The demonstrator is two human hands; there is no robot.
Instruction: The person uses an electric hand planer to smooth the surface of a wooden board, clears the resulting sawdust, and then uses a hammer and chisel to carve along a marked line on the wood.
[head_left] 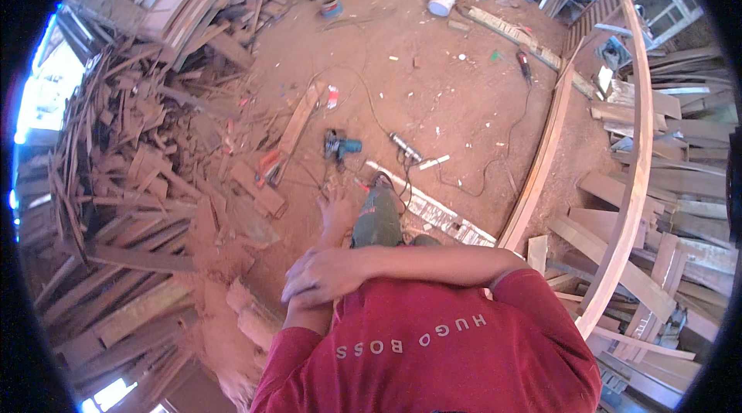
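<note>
My left hand reaches forward beside my left knee, fingers spread over the dusty ground, holding nothing I can see. Across my body lies my right arm, and my right hand is wrapped round my left forearm. Just ahead of the left hand, a blue corded power tool rests on the floor. To its right is a slim white-and-grey device with a cord. An orange-and-grey tool lies left of the left hand, by a wooden board.
Scrap wood is heaped on the left. A whitish strip lies ahead of my knees. On the right stands a long curved-looking timber frame before stacked planks. A red-and-black corded tool and white buckets sit farther off.
</note>
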